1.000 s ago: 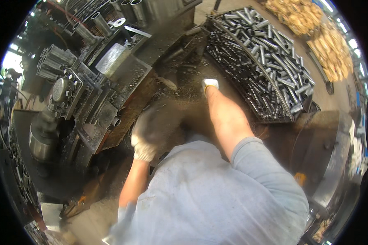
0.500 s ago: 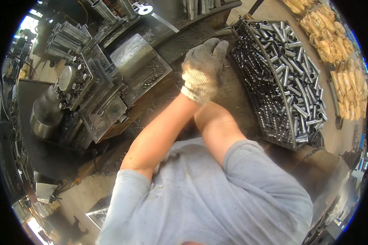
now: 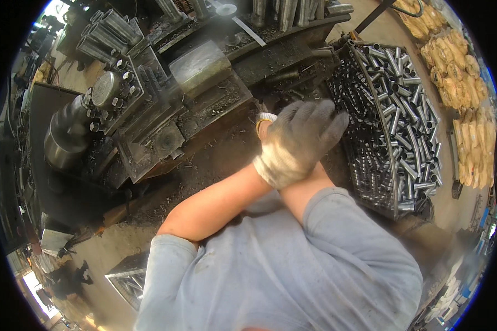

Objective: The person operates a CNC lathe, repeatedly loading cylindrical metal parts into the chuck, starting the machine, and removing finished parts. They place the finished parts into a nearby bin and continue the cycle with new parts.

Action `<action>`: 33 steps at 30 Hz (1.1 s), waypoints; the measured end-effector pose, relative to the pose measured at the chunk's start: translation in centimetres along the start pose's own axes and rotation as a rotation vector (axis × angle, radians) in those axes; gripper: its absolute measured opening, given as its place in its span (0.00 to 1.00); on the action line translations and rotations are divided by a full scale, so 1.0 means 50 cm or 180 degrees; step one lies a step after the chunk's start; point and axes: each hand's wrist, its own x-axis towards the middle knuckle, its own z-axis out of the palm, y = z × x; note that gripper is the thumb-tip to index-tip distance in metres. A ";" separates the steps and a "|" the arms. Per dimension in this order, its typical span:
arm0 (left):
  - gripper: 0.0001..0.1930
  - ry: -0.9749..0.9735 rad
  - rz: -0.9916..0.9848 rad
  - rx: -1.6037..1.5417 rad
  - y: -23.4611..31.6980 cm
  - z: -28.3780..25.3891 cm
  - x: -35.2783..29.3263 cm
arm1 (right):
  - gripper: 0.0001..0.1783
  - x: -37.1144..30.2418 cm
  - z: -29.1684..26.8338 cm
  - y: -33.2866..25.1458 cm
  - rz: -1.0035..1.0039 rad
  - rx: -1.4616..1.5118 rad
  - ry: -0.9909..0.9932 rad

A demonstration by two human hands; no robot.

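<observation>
My left hand (image 3: 306,135), in a grey-and-white knit work glove, crosses over my right forearm. Its fingers stretch toward the metal crate (image 3: 393,160) of short shiny tubes (image 3: 408,116), and I see nothing in them. Under and beyond it, my right hand (image 3: 266,117) shows only a strip of its pale glove cuff. Its fingers are hidden or lost against the dark machine bed, near the corner of a block (image 3: 201,69) with a bright top.
At left sits a heavy bolted cylinder (image 3: 69,135) on the machine. Thicker tubes (image 3: 110,33) stand at the far left, more (image 3: 287,14) along the back ledge. Wrapped yellowish bundles (image 3: 475,146) lie beyond the crate. A metal bin (image 3: 130,276) is at lower left.
My left hand has moved right and closer to my body, over my right forearm. My right glove cuff now shows to its left. The whole view has shifted slightly.
</observation>
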 end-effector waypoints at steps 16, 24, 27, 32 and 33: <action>0.24 0.3759 -0.6450 -0.1766 -0.103 -0.482 -0.846 | 0.12 0.119 -0.017 0.354 -0.0320 -0.2132 -0.0427; 0.32 0.3839 -0.6321 0.2624 -0.158 -0.776 -1.153 | 0.10 -0.121 -0.141 0.402 0.1251 0.0697 0.2278; 0.32 0.4068 -0.5812 0.2260 -0.140 -0.781 -1.189 | 0.20 -0.201 -0.311 0.079 -0.0699 0.0687 0.3251; 0.29 0.4349 -0.5491 0.2053 -0.130 -0.822 -1.257 | 0.14 -0.371 -0.482 -0.571 -0.3647 0.0586 0.1962; 0.27 0.4844 -0.5400 0.1439 -0.130 -0.830 -1.260 | 0.14 -0.400 -0.491 -0.683 -0.4393 -0.0132 0.1775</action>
